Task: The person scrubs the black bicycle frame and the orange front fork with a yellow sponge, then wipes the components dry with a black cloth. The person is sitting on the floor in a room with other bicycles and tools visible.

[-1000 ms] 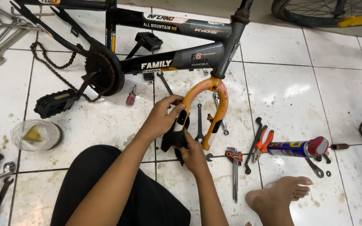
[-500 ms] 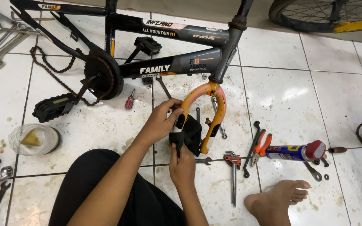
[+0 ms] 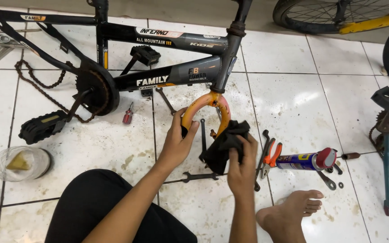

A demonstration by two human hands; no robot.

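Note:
A black child's bicycle frame (image 3: 167,76) lies on its side on the white tiled floor. Its orange fork (image 3: 203,105) curves toward me. My left hand (image 3: 176,141) grips the fork's left leg near its end. A crumpled black rag (image 3: 223,144) is held in my right hand (image 3: 241,159) and pressed against the fork's right leg. The chainring, loose chain (image 3: 37,85) and a pedal (image 3: 43,126) sit at the frame's left.
Wrenches (image 3: 201,176) lie under my hands. Orange-handled pliers (image 3: 271,155) and a blue spray can with a red cap (image 3: 307,160) lie to the right, by my bare foot (image 3: 289,213). A clear tub (image 3: 21,163) stands left. Bicycle wheels (image 3: 334,15) are at the top right.
My right hand has carried the black rag from the fork's left leg across to its right leg. My left hand stays on the left leg. The camera has drifted slightly.

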